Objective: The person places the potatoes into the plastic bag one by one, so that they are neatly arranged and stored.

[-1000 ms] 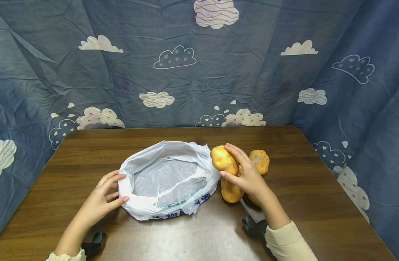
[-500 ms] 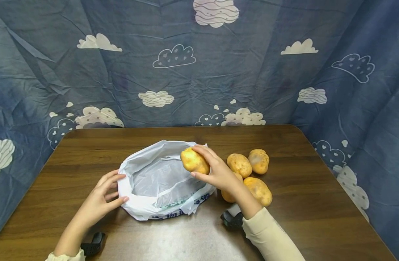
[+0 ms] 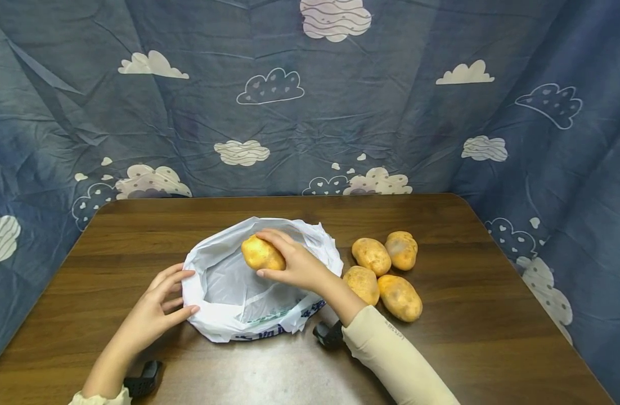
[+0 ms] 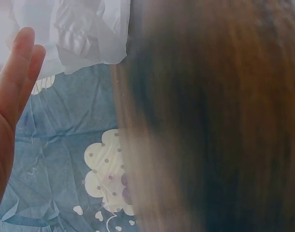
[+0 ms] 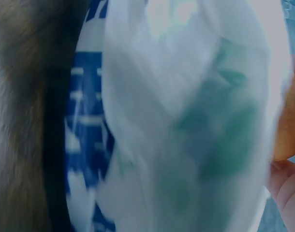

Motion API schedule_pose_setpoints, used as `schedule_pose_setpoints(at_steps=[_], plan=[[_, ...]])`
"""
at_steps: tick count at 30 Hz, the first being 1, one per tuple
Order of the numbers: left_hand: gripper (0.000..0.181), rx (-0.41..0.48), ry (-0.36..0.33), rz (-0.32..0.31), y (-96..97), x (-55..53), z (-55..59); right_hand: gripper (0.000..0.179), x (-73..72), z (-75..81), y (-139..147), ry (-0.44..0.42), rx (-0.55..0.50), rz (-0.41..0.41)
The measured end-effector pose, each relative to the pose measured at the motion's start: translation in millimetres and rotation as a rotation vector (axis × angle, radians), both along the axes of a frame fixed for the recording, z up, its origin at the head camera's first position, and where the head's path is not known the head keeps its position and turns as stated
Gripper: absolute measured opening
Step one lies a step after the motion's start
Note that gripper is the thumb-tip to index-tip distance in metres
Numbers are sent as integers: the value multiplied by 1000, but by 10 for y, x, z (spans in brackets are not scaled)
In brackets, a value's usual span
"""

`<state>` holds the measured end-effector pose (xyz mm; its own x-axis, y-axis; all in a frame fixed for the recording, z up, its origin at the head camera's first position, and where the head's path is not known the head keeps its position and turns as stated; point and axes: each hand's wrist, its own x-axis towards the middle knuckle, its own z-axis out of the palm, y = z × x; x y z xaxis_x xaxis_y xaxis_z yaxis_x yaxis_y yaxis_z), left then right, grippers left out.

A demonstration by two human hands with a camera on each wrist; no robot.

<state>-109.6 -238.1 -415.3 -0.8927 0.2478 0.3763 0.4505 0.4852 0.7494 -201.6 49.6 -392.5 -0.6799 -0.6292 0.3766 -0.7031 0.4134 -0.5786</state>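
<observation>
A white plastic bag [image 3: 221,316] with blue lettering stands on the table, its mouth spread wide. My left hand [image 3: 150,315] holds its left rim, with index finger and thumb tips over the edge. Two fairly straight fingers [image 4: 17,67] show beside the bag in the left wrist view. Over the bag's mouth, my right hand [image 3: 297,265] grips a yellow-brown potato [image 3: 261,254] between thumb and fingers. In the right wrist view the bag's side [image 5: 138,121] fills most of the picture, and the potato [image 5: 289,128] is partly seen at the right edge.
Several loose potatoes [image 3: 400,298] lie close together on the wooden table [image 3: 472,315], just right of the bag. A blue cloud-patterned cloth [image 3: 290,129] hangs behind the table. Black wrist devices [image 3: 144,378] sit at both wrists.
My right hand has carried the potato left from above the other potatoes to over the bag's mouth, uncovering those on the table. The left hand has stayed at the bag's rim.
</observation>
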Motion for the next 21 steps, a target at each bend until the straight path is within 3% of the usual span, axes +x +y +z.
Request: schedule_pose_setpoints(at_steps=[9,21], plan=[[59,8,10,-11,-9,4,2,66,-77,-148,-313,-112,-56,22],[59,11,7,-12,25,10,11,68,-86,-337,-532,-363,-185,9]])
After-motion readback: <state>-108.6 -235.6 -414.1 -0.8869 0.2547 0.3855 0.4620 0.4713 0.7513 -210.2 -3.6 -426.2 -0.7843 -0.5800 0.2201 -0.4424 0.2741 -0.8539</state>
